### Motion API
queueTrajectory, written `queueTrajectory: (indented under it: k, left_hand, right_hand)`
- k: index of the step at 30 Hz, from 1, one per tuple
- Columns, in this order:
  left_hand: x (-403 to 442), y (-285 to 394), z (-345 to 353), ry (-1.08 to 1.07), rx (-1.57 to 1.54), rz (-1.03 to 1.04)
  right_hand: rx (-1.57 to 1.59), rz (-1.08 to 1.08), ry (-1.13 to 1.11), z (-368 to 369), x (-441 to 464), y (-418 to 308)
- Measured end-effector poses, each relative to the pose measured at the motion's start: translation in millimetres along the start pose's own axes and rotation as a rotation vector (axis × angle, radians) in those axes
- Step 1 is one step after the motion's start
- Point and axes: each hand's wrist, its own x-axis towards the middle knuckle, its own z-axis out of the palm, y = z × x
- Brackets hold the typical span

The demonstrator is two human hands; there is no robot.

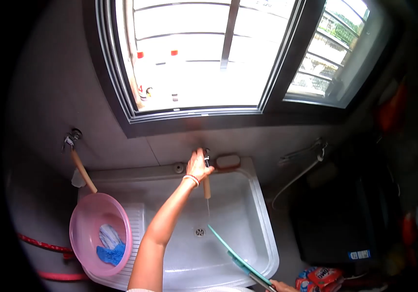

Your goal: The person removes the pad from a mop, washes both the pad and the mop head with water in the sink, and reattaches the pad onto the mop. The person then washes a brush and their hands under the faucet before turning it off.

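My left hand point(198, 166) reaches across the sink and is wrapped round the tap point(206, 158) on the back wall. A short tan hose point(207, 189) hangs from this tap, and a thin stream of water falls from its end. At the bottom edge, my right hand point(283, 287) is closed round the grey handle of a long, thin teal tool point(238, 261), seen edge-on; its exact kind does not show. The tool slants over the grey sink point(177, 263), its tip close to the drain point(199, 232) and the falling water.
A pink basin point(77, 228) holding blue and white cloths point(111, 253) sits on the sink's ribbed left side. Left of it, another tap point(70, 138) carries a hose. A soap dish point(228, 163) rests on the back rim. Dark appliance point(333, 228) and red packages point(318, 278) stand right.
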Motion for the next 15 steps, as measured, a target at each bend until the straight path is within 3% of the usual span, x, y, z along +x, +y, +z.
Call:
queueTrajectory:
  k: [13,15]
  left_hand:
    - [-20,19,-23,-0.043,-0.049,-0.113]
    - [-40,11,-27,0.127,-0.166,-0.065]
  right_hand:
    - [-0.099,-0.146,0.060,9,19,23]
    - [-0.106,-0.182,0.117,12,16,27]
